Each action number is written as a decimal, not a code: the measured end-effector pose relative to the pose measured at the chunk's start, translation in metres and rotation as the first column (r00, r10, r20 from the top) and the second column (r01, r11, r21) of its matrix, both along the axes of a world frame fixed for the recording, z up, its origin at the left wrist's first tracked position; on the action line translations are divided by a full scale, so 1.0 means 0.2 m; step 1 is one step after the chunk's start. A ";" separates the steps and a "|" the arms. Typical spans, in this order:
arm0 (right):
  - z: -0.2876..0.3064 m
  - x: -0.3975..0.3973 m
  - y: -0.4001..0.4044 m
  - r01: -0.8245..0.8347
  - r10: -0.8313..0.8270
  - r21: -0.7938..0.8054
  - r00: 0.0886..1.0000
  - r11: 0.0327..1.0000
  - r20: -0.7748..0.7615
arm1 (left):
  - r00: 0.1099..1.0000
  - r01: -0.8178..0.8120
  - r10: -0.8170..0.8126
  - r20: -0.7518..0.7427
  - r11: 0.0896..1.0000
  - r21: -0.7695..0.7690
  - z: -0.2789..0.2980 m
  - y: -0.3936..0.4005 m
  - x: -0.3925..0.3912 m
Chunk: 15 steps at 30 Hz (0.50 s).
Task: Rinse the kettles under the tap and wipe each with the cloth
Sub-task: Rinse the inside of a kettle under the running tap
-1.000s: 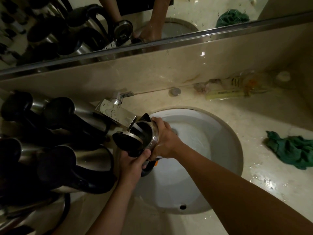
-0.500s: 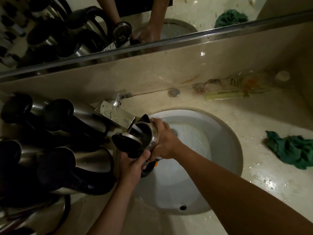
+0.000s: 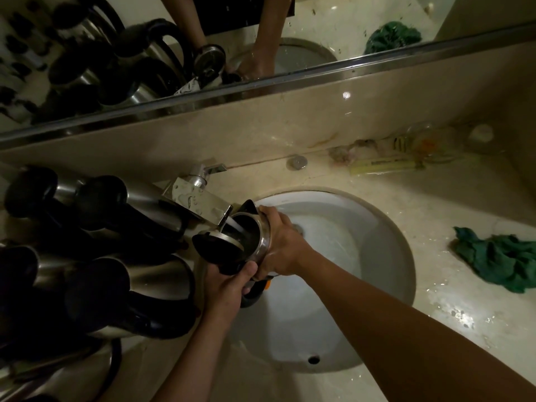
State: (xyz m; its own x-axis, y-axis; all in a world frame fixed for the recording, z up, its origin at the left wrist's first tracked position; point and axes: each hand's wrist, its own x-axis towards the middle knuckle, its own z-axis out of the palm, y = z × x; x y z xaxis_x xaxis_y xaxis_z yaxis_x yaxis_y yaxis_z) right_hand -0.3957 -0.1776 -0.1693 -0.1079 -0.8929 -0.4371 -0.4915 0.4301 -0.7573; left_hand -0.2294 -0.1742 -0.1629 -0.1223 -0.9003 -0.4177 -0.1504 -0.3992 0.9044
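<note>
A steel electric kettle (image 3: pixel 255 237) is tilted over the white sink (image 3: pixel 385 227), its open mouth right under the tap (image 3: pixel 200 198), lid hanging open. The right hand (image 3: pixel 282 248) wraps its fingers around the body; the left hand (image 3: pixel 224 288) grips the black handle. A green cloth (image 3: pixel 499 262) lies crumpled on the wet tabletop (image 3: pixel 435 329), right of the sink.

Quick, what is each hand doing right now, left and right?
Left hand: grips the handle end of the kettle.
Right hand: holds the same kettle's steel body, under the tap.
</note>
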 end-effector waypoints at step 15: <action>-0.01 -0.02 0.01 0.009 -0.009 0.002 1.000 1.000 0.025 | 0.999 0.011 -0.012 -0.040 1.000 -0.011 -0.03 0.00 -0.01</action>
State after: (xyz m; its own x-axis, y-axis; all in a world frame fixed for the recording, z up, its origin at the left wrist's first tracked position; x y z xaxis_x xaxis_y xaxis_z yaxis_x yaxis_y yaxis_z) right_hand -0.3998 -0.1760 -0.1717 -0.1051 -0.8912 -0.4414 -0.4686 0.4358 -0.7684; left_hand -0.2308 -0.1749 -0.1688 -0.1492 -0.9030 -0.4028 -0.1185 -0.3881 0.9140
